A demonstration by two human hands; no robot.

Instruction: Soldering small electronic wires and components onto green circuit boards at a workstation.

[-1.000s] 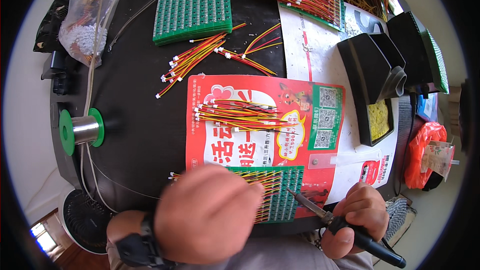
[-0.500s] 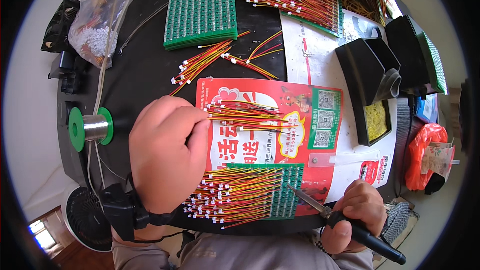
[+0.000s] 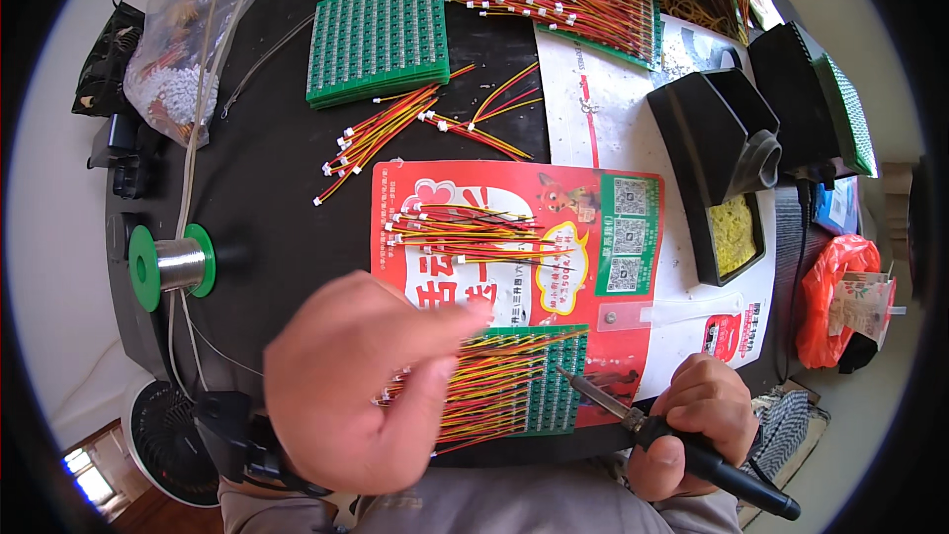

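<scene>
My left hand (image 3: 371, 386), smeared by motion, is closed in a pinch beside the upper edge of a green circuit board (image 3: 559, 386). A thin red-and-yellow connector wire (image 3: 534, 339) runs from its fingertips over the board; the pinched end is hidden. Rows of similar wires (image 3: 484, 405) lie across the board's left part, their white plugs mostly behind this hand. My right hand (image 3: 704, 415) grips a soldering iron (image 3: 707, 455) by its black handle, the tip close over the board's bare right part. Loose wires (image 3: 474, 234) lie on the red printed sheet (image 3: 386, 188) just above.
A solder spool (image 3: 178, 264) stands at the left. Stacked green boards (image 3: 381, 40), more loose wires (image 3: 386, 129) and a wired board (image 3: 593, 10) lie at the back. On the right are a black iron stand (image 3: 717, 129) with yellow sponge (image 3: 733, 235) and an orange bag (image 3: 830, 272).
My left hand has moved from the loose wires down and right to the circuit board, a wire in its fingers. The right hand and iron stay nearly still. The whole view has shifted slightly.
</scene>
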